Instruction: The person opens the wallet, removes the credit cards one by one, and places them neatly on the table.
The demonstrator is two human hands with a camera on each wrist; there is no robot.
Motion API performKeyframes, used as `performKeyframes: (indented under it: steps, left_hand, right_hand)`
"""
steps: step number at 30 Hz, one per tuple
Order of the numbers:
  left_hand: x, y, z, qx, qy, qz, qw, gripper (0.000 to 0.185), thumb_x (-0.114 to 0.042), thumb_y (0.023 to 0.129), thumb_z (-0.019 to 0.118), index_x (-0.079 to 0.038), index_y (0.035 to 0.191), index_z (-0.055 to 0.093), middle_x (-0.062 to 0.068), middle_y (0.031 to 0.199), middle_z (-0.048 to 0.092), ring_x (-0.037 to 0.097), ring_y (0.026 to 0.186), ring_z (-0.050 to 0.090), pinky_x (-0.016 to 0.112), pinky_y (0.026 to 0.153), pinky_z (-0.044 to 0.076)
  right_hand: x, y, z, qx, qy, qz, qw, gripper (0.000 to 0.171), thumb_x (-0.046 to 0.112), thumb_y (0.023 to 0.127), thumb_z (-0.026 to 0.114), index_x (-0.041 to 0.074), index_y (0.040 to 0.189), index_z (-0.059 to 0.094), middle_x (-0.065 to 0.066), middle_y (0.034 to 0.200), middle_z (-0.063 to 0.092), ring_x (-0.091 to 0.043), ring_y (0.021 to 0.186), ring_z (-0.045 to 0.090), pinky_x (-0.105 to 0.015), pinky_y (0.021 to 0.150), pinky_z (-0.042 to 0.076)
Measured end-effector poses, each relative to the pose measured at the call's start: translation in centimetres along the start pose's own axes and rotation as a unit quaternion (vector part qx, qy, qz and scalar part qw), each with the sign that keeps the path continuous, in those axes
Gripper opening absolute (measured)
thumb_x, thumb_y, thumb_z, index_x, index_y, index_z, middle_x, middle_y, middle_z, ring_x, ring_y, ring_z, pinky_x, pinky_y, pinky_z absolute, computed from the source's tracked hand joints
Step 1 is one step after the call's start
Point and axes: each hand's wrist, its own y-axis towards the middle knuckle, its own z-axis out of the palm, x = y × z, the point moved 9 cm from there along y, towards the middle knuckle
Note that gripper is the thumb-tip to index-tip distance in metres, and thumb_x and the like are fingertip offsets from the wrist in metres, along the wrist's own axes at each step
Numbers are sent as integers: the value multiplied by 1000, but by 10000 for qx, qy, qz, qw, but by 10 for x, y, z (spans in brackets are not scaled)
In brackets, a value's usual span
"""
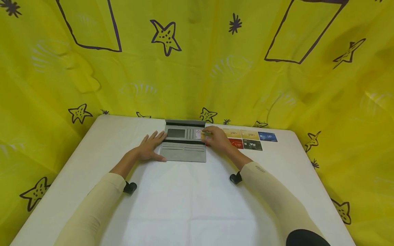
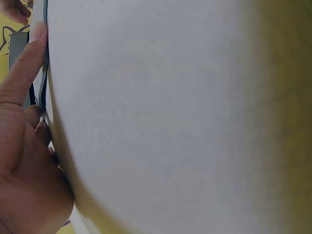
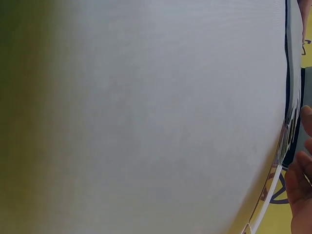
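Observation:
A grey wallet (image 1: 183, 155) lies unfolded at the far side of the table, showing several card slots and a dark window pocket (image 1: 176, 133). My left hand (image 1: 149, 147), fingers spread, rests at the wallet's left edge with the thumb by its lower corner. In the left wrist view that thumb (image 2: 22, 73) lies along the edge. At the wallet's right side, my right hand (image 1: 217, 139) pinches a small gold card (image 1: 202, 135), mostly covered by the fingers. A whitish, pink-marked card (image 1: 198, 134) shows in the slots beside it.
To the right of the wallet lie gold cards (image 1: 249, 134), a blue card (image 1: 267, 136), a red VIP card (image 1: 236, 143) and a black VIP card (image 1: 252, 145). A white cloth covers the table (image 1: 191, 198). Yellow patterned curtain (image 1: 191, 78) hangs behind and at both sides.

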Motion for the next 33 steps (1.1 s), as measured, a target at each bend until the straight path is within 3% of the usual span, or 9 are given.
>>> performKeyframes:
  steps: [11,27,33]
  left_hand:
    - [-4,-1,-1,-52,-37,33,10000,117,-48,86,85,-2,167,15,21,174,7,45,159,-6,64,123,-10]
    - [-5,-2,-3,-55,-16,-9,10000,117,-47,85,86,-2,167,16,20,174,8,45,159,-4,65,123,-8]
    - [4,2,2,-91,-29,112,9999,120,-55,84,84,-4,168,15,19,175,7,43,159,-6,64,123,-10]
  right_hand:
    - [8,10,7,93,-177,-180,9996,39,20,93,83,3,127,73,-14,134,69,-33,129,59,-45,114,42]
    - [8,20,17,386,-196,113,9990,39,20,96,80,7,132,72,-12,134,69,-31,128,57,-45,115,41]
    - [7,20,13,256,-207,-26,9995,35,17,95,81,6,127,75,-12,126,71,-31,121,60,-46,111,44]
